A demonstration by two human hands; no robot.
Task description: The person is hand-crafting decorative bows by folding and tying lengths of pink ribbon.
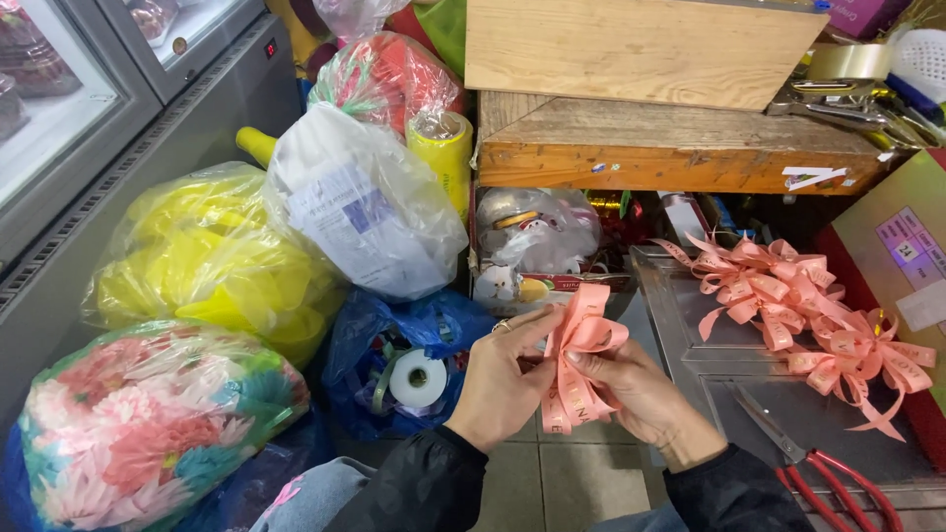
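Both my hands hold a pink ribbon bow (574, 355) in front of me, its loops up and its tails hanging down. My left hand (501, 379), with a ring on one finger, pinches the bow from the left. My right hand (636, 389) grips it from the right and below. Several finished pink ribbon bows (788, 300) lie in a heap on the metal surface (690, 325) to my right. Red-handled scissors (823, 463) lie on that surface near my right forearm.
Plastic bags stand at left: a yellow one (212, 261), a white one (360, 207), a blue one with a tape roll (419, 379), and one of fabric flowers (148, 419). A wooden shelf (670, 148) with tools is above. A glass-door cooler (79, 108) is far left.
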